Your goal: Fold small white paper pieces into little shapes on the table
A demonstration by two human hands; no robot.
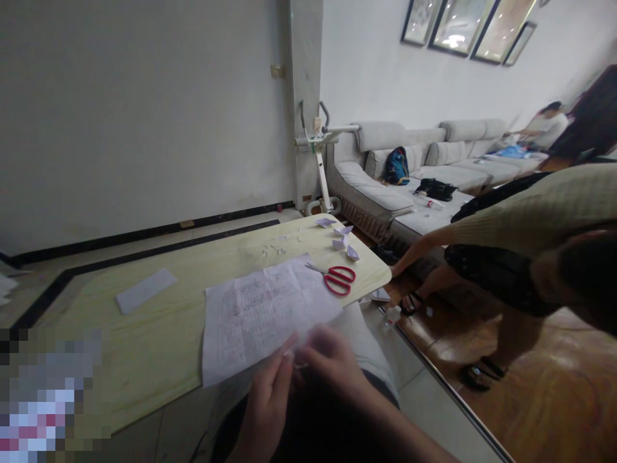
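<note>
My left hand is closed, thumb and fingers pinching a small piece of white paper in front of the table's near edge. Right beside it, my right hand is smeared by motion, its fingers bent around the same piece. The paper's shape is mostly hidden by my fingers. Just beyond my hands lies a large creased sheet with writing. Scissors with red handles rest on its right corner, blades slightly apart. Small folded paper shapes stand at the table's far right end.
The pale yellow table also bears a folded white strip and thin paper scraps. At right, a person bends down close to the table corner. Behind are a grey sofa and an exercise machine.
</note>
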